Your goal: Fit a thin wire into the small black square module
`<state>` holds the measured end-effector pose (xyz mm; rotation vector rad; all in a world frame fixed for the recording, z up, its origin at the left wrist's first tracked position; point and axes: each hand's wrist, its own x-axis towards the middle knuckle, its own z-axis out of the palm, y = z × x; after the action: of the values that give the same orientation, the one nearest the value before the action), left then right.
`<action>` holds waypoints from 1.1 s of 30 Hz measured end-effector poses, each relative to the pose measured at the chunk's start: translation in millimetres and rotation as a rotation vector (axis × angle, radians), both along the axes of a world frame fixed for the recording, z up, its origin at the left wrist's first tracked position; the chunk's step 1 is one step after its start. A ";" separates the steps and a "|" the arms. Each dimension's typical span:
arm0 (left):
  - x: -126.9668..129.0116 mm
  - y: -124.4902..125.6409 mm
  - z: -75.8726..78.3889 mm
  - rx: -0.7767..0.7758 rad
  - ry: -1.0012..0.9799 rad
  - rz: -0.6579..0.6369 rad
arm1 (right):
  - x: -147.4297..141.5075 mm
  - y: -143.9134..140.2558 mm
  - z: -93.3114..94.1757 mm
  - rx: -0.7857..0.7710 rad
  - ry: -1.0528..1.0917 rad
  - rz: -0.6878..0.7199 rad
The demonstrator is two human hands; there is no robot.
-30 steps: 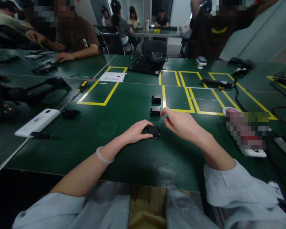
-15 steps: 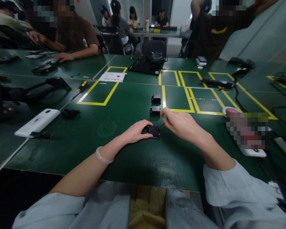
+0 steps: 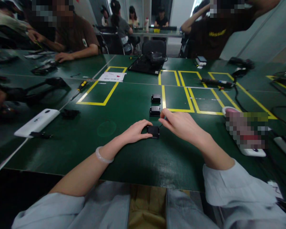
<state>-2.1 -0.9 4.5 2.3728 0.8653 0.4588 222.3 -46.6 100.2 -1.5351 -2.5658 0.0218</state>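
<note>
My left hand (image 3: 139,131) is closed on the left side of a small black rectangular box (image 3: 153,131), thumb in front and fingers behind. The box lies flat on the green table. At its right edge, my right hand (image 3: 178,124) is closed in a pinch on a thin dark rod (image 3: 160,125). Only a short piece of that rod shows, slanting down to the box's right side; its kind is hidden by the fingers. Just beyond stand two similar black boxes, a nearer one (image 3: 155,111) close to my right fingertips and a farther one (image 3: 155,98).
A yellow-and-black screwdriver (image 3: 82,85) and a white power bank-like block (image 3: 37,122) lie to the left. Yellow tape outlines (image 3: 181,110) mark the table. A black electric driver (image 3: 216,83) with a cable rests at right. People sit across the table.
My hands and the box stay almost in place; the right hand shifts very slightly. At the far left edge, another person's hand has risen. The person at far right has lowered an arm.
</note>
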 end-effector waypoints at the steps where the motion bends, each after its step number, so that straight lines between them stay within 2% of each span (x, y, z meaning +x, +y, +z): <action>1: -0.1 0.1 -0.3 0.000 -0.002 -0.002 | -0.1 0.6 -0.7 0.004 -0.022 -0.012; 11: 0.1 0.0 0.1 0.049 0.042 0.016 | -1.0 2.0 -2.1 0.028 -0.053 -0.034; 21: 0.4 1.9 -2.5 0.121 0.043 0.019 | 0.1 1.1 -2.6 0.011 0.040 0.001; 33: -0.2 0.1 -1.4 0.074 0.046 0.029 | -1.7 0.4 -1.1 0.021 -0.053 -0.038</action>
<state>-2.3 -0.7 3.2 2.4498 0.9191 0.4565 220.6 -46.1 99.0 -1.5975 -2.5677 -0.0506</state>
